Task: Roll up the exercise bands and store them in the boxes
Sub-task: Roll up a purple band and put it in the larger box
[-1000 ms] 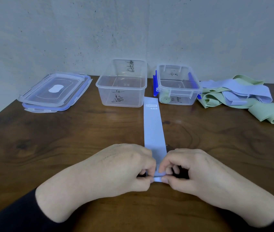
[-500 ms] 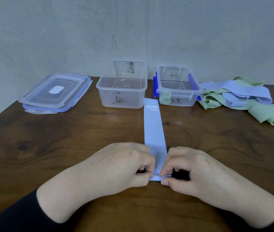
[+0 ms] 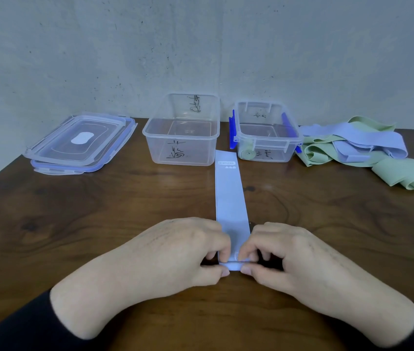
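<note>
Lavender band (image 3: 230,196) flat on desk (image 3: 99,224), center frame, laid straight for rolling. Near end pinched by L hand (image 3: 175,252) & R hand (image 3: 287,254), both grips closed tight on it, starting curl evenly.

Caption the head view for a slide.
Both hands, left hand and right hand, pinch the near end of a flat lilac band to start rolling it.

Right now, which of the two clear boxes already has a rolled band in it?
The smaller box on the right, with blue clips: a rolled green band sits in its near-left corner. The larger box holds none.
</note>
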The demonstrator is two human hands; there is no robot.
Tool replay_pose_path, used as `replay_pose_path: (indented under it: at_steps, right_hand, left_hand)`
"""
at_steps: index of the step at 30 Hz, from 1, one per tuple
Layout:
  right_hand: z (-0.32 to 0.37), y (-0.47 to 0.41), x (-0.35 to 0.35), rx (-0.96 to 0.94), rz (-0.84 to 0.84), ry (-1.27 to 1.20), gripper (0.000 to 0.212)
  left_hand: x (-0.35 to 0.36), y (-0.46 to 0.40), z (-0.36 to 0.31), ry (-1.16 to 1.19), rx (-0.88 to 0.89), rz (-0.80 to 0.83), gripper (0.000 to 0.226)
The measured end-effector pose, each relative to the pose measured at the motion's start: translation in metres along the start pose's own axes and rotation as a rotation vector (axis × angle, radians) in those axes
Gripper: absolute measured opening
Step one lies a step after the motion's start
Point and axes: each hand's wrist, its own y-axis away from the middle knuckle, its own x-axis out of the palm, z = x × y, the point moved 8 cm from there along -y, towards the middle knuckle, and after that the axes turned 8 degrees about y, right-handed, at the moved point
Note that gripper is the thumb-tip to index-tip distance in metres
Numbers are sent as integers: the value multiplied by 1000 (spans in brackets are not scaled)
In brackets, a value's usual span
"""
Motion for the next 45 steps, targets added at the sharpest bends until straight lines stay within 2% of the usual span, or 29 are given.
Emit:
replay_pose_path:
  at_steps: [10, 15, 25, 29, 32, 42, 45]
  right_hand:
    - [-4, -1, 0, 36, -5, -16, 8]
    - [-7, -1, 1, 55, 14, 29, 15]
    - [-5, -1, 1, 47, -13, 54, 14]
    - [-3, -2, 1, 51, 4, 42, 3]
    - [-2, -1, -1, 54, 4, 22, 12]
    - [-4, -2, 1, 53, -11, 36, 5]
    - [-4, -2, 2, 50, -3, 37, 8]
  left_hand:
    - [-5, -1, -1, -51, -6, -49, 23]
    - [-9, 0, -1, -34, -17, -66, 13]
    - [-5, -2, 1, -41, -25, -47, 21]
    - [-5, -2, 1, -39, -9, -58, 17]
    - [-5, -1, 1, -34, -4, -66, 16]
    - [-6, -2, 2, -36, -32, -51, 25]
    - [-5, -2, 3, -30, -30, -52, 20]
